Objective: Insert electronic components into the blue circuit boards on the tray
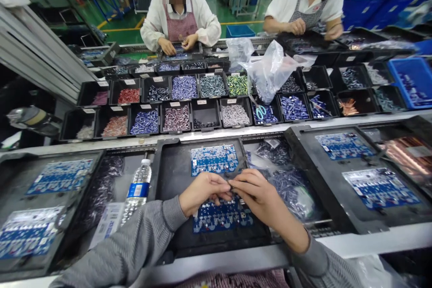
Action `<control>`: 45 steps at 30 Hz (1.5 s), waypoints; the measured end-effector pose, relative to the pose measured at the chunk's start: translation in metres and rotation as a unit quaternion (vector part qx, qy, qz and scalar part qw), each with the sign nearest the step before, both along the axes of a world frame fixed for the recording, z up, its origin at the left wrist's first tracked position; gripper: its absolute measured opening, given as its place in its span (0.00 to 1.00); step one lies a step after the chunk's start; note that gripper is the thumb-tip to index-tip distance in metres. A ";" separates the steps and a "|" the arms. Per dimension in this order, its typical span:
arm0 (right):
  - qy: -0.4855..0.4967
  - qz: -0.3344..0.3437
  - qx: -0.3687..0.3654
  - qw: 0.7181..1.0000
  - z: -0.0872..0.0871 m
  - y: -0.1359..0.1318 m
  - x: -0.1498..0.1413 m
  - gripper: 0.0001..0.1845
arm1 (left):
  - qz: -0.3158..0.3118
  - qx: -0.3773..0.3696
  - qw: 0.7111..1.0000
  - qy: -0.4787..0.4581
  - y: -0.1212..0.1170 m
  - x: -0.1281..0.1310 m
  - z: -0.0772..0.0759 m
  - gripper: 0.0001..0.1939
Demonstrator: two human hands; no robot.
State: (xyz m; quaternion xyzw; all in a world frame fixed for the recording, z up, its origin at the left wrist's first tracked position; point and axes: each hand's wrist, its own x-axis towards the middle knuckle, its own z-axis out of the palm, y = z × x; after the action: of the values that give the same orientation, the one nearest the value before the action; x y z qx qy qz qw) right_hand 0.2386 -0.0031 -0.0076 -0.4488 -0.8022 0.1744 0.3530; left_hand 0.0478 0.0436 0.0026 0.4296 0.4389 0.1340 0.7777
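My left hand [206, 191] and my right hand [258, 193] meet over a black tray [173, 180], fingertips pinched together. Something small and dark seems to be between them, too small and covered to name. Behind the hands, a blue circuit board [214, 155] lies in the tray. A second blue circuit board [216, 222] lies below the hands, its upper part hidden by them.
Black bins [177, 119] of small colored components line the back; one holds scissors [259, 112]. Left are a water bottle [140, 180] and another tray [20, 200]; right are bagged parts [290, 189] and a third tray [324, 171]. Two people work opposite.
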 end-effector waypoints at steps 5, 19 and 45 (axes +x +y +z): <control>0.039 -0.031 0.030 0.998 0.021 0.039 -0.002 0.11 | -0.128 0.373 0.902 0.177 0.085 -0.005 0.027 0.10; -0.025 -0.037 -0.051 0.998 -0.014 0.128 0.010 0.06 | 0.044 0.577 0.589 0.564 0.325 -0.043 0.046 0.12; -0.076 0.006 -0.055 0.996 -0.017 0.127 0.011 0.11 | 0.142 0.590 0.679 0.413 0.293 -0.031 0.080 0.09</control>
State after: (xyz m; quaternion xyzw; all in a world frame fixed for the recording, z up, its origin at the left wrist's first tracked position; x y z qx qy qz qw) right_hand 0.2497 0.1239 -0.0243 -0.4742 -0.8187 0.1859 0.2653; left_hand 0.0166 0.3361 0.0821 0.7434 0.6012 0.2832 0.0747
